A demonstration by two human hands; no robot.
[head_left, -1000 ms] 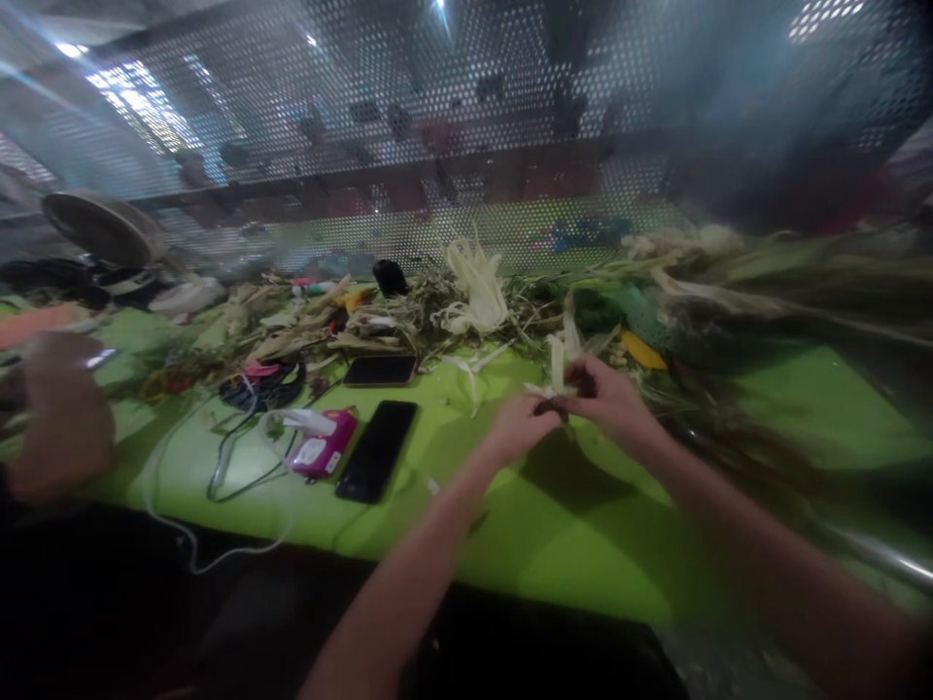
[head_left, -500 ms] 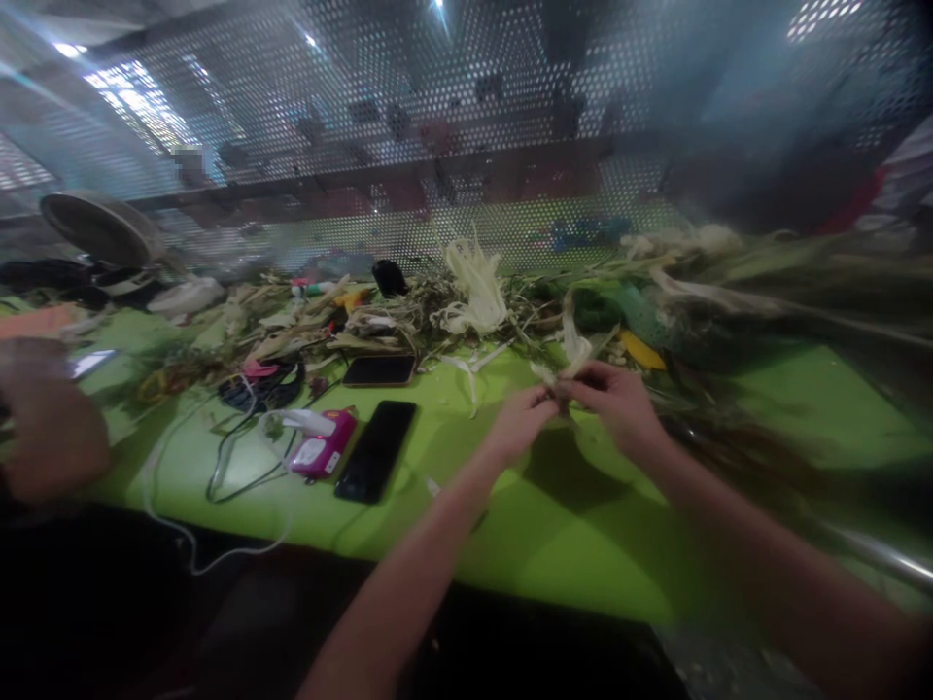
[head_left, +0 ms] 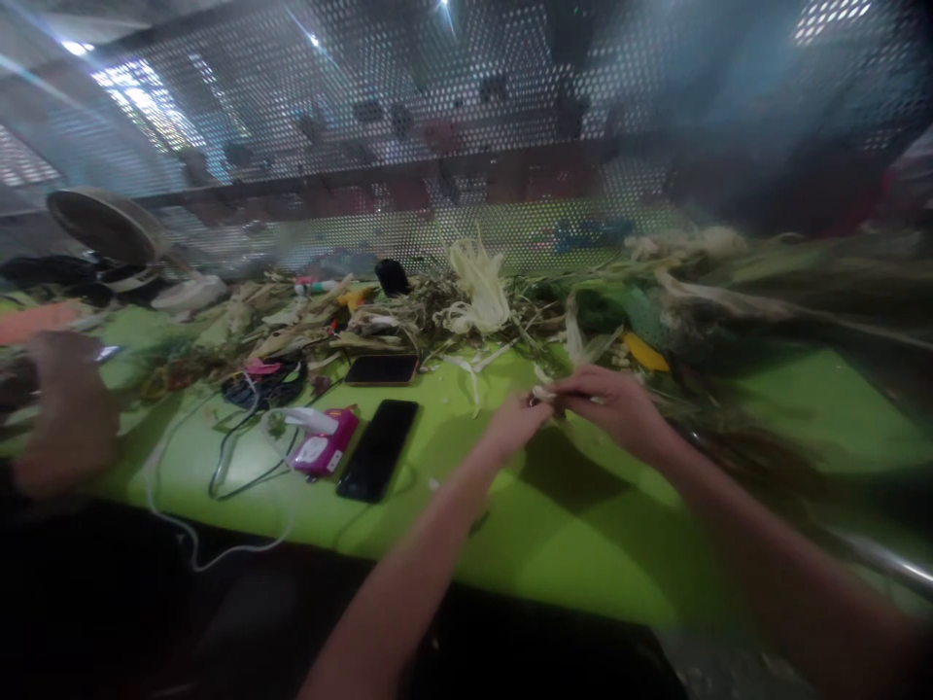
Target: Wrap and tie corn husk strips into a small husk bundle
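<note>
My left hand [head_left: 521,425] and my right hand [head_left: 619,401] meet above the green table [head_left: 583,544]. Both are closed, fingertips pinching a small pale strip of what looks like corn husk [head_left: 541,389]. Its lower part is hidden by the fingers. Just behind my right hand rise longer pale husk strips [head_left: 577,335]; whether they join the held piece I cannot tell. A fanned, cream-coloured husk bunch [head_left: 477,287] stands upright farther back. Left of my hands a thin forked husk scrap [head_left: 473,374] lies flat.
Two phones, one near [head_left: 379,450] and one farther [head_left: 381,368], lie left beside a magenta box [head_left: 326,442] and cables [head_left: 240,554]. Dried plant matter [head_left: 292,335] lines a perforated screen [head_left: 408,228]. Another person's arm [head_left: 69,418] is at far left. A yellow piece [head_left: 645,352] lies behind my right hand.
My fingers have shifted slightly on the pale strip, and more of its curled end shows above my left hand. The other person's hand at far left has moved up.
</note>
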